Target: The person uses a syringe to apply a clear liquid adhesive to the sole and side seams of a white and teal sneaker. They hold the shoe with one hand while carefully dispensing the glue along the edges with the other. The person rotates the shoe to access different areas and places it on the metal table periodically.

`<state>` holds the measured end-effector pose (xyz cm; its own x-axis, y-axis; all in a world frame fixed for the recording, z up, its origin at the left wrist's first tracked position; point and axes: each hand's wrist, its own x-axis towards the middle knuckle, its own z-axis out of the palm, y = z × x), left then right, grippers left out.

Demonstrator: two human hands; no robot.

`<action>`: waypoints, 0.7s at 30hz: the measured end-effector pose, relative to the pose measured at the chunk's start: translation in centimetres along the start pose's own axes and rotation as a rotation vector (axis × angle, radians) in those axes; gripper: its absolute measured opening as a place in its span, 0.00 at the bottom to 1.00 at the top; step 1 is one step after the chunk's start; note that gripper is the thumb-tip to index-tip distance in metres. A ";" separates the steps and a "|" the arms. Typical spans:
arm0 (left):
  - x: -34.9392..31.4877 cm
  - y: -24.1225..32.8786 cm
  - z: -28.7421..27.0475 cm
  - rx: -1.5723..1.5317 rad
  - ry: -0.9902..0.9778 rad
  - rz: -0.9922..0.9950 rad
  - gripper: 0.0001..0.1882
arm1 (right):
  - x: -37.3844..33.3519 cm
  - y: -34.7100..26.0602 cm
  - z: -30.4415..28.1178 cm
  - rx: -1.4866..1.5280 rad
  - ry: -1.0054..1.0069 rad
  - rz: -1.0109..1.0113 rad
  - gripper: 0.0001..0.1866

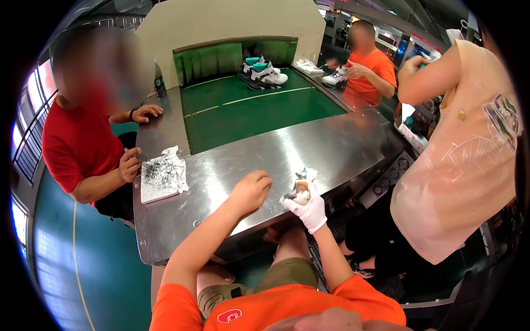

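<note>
My bare left hand (251, 192) rests on the steel worktop (237, 149), its fingers loosely curled in and nothing showing between them. To its right, my right hand (310, 214) wears a white glove. Its thumb and fingers close around a small brown-orange bottle-like thing (302, 186) with a bluish-green narrow tip, over the table's near edge. A white scrap (312, 173) lies just beyond that tip. The glove hides the lower part of what I hold.
Black-smudged white cloth (160, 176) lies left, beside a person in red (83, 149). Shoes (264, 74) sit on the green conveyor belt (248, 118). Beyond the corner, a person in orange (370, 66) handles a shoe (334, 77). Another person (441, 165) stands close right. A dark bottle (159, 81) stands far left.
</note>
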<state>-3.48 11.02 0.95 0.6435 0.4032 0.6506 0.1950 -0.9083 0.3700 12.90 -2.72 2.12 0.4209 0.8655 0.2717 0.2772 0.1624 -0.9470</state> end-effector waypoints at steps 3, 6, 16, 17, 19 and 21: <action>0.2 -0.2 -0.4 -0.022 0.009 0.003 0.06 | 0.6 0.5 -0.2 0.118 0.032 0.133 0.30; 0.4 -0.2 -1.1 -0.044 -0.019 -0.039 0.07 | 0.4 0.8 0.1 0.148 0.041 0.081 0.31; 6.7 -2.4 -1.7 -0.572 -0.107 -0.713 0.22 | 0.6 1.2 -0.3 0.337 -0.004 0.093 0.33; 9.9 -2.0 -1.5 -0.671 -0.159 -0.839 0.25 | 0.6 1.7 -0.6 0.314 0.003 0.083 0.33; 16.8 -0.9 -0.8 -0.709 -0.329 -0.914 0.35 | 0.6 1.9 -1.1 0.298 0.003 0.123 0.33; 23.6 -0.5 0.7 -0.607 -0.473 -0.932 0.45 | 0.7 0.3 -0.8 0.316 -0.026 0.203 0.33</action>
<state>12.13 20.87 15.63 0.6729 0.6797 -0.2919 0.4308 -0.0393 0.9016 13.97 -2.45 2.15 0.4171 0.9060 0.0719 -0.0920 0.1208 -0.9884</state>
